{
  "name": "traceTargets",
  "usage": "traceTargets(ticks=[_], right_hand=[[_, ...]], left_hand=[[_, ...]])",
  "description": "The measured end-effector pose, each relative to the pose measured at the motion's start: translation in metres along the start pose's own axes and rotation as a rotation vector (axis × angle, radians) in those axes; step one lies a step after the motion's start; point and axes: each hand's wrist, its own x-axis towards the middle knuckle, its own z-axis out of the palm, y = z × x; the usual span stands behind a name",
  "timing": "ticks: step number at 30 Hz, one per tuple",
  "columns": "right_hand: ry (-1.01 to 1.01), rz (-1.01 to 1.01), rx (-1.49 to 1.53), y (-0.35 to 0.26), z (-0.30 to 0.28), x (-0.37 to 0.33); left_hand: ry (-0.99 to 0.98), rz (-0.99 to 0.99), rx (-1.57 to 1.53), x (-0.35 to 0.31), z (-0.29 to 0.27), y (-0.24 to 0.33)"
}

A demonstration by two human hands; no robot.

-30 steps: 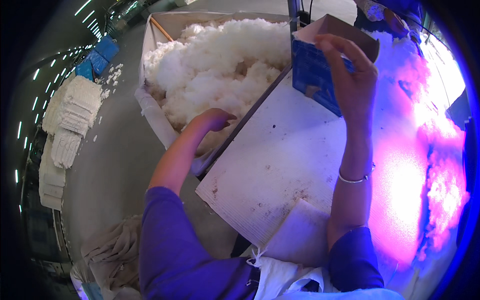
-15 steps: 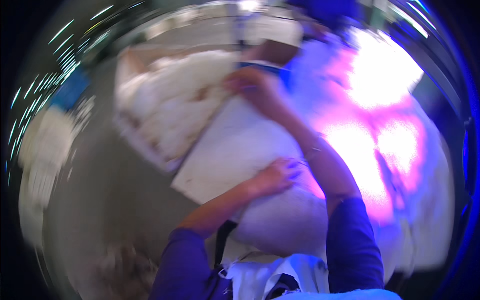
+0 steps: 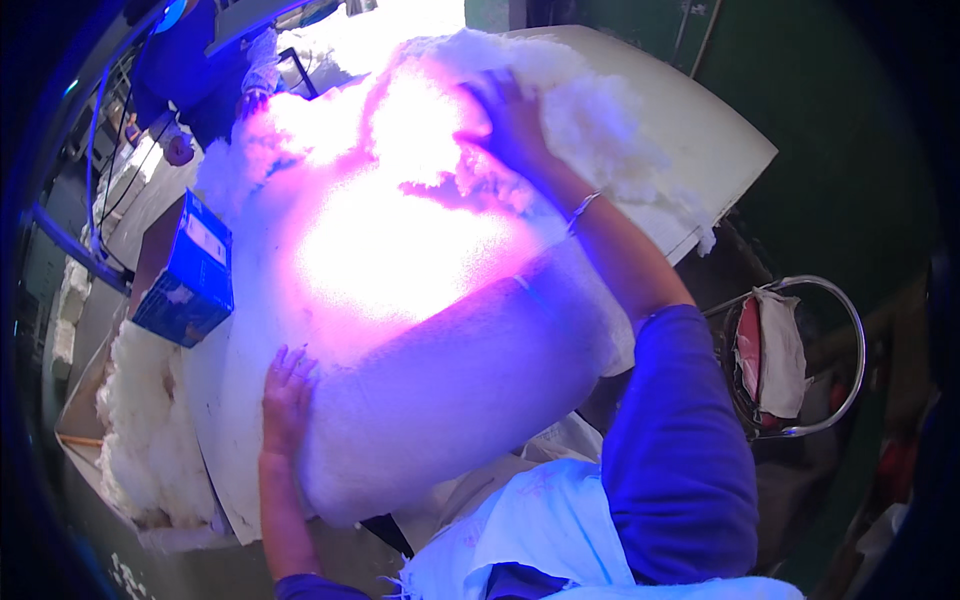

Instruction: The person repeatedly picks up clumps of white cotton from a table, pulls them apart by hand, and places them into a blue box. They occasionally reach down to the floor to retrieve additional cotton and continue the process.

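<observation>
A long white padded roll lies at the near edge of the table, close to my body. My left hand rests on its left end, fingers stretched and holding nothing. Farther off, my right hand is in a heap of fluffy white fibre, with its thumb and fingers spread apart. The fingertips touch the fluff. Glaring pink-white light washes out the middle of the heap and the tabletop before it.
A blue cardboard box stands at the left. Beyond it, an open carton holds more white fibre. A metal-framed chair is on the right, with a cloth over it. Another person's hand shows at the far side.
My view has swung to the right. My right hand has gone from beside the fibre-filled carton to the heap. My left hand has moved to the roll's left end.
</observation>
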Motion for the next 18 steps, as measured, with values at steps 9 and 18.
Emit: traceTargets(ticks=[9,18], right_hand=[[-0.671,0.339,0.188,-0.037,0.057,-0.049],[-0.794,0.325,1.455,-0.122,0.064,-0.073]], left_hand=[[-0.189,0.215,-0.259,0.055,0.023,0.076],[-0.29,0.187,-0.05,0.052,0.035,0.067]])
